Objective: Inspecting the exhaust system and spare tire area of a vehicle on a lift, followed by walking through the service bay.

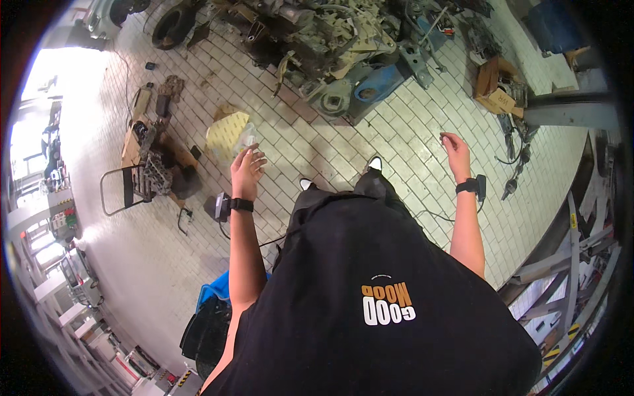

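Observation:
My left hand [247, 173] hangs above the tiled floor with its fingers loosely bent and apart. Just beyond its fingertips are a crumpled clear plastic bag [246, 137] and a yellow patterned sheet [226, 131]. They appear to lie on the floor, though the fingertips overlap the bag's edge in the picture. Out to the right, my right hand [457, 157] is held over bare tiles, its fingers relaxed and slightly curled. Nothing shows in either hand. Each wrist wears a black strap with a small device.
A large heap of greasy metal vehicle parts [330, 46] lies ahead, with a blue part [382, 84] at its near edge. A cardboard box [496, 89] of parts stands far right. Leftward are a metal-framed trolley [120, 191] and more parts. Metal framing [571, 264] rises at right.

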`<action>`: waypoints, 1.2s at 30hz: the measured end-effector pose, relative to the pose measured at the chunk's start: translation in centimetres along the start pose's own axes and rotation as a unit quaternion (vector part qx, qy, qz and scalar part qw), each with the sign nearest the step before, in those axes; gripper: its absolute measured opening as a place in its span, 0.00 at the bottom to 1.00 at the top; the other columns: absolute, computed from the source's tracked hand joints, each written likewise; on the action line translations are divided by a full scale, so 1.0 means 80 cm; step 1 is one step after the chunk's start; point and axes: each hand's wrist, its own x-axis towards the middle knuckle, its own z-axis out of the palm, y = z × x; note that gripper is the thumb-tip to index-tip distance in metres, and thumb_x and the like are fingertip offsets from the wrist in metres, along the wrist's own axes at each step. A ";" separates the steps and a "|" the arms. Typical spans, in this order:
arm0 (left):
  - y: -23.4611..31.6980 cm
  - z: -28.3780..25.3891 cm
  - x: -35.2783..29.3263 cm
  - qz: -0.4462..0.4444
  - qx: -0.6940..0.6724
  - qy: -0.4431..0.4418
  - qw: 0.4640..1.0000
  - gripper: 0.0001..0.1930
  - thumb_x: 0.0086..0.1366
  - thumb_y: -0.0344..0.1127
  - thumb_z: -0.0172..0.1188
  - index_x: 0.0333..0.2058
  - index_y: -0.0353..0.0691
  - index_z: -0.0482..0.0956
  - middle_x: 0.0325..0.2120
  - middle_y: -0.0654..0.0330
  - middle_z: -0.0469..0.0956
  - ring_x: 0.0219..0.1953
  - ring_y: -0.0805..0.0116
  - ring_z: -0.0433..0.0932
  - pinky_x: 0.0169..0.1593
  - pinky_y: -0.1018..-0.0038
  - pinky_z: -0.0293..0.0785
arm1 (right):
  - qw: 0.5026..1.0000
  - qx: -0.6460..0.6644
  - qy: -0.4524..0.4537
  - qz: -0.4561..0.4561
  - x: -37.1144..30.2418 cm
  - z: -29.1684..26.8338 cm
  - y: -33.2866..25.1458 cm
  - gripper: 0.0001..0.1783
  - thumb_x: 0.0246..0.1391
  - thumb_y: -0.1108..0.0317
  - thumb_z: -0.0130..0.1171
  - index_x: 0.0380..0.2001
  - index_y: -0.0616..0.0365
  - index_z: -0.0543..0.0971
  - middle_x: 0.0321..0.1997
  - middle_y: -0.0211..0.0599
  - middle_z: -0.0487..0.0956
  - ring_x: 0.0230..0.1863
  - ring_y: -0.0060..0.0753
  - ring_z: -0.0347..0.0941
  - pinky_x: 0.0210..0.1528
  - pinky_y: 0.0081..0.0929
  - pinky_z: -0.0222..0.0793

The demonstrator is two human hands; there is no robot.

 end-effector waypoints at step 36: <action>-0.027 -0.354 0.070 -0.067 -0.107 0.102 0.987 0.18 0.71 0.42 0.51 0.54 0.39 0.75 0.38 0.61 0.79 0.34 0.73 0.77 0.35 0.78 0.71 | 0.991 -0.078 -0.094 -0.049 0.023 0.365 -0.190 0.14 0.59 0.64 0.59 0.43 0.61 0.81 0.39 0.39 0.84 0.40 0.30 0.80 0.45 0.25 0.72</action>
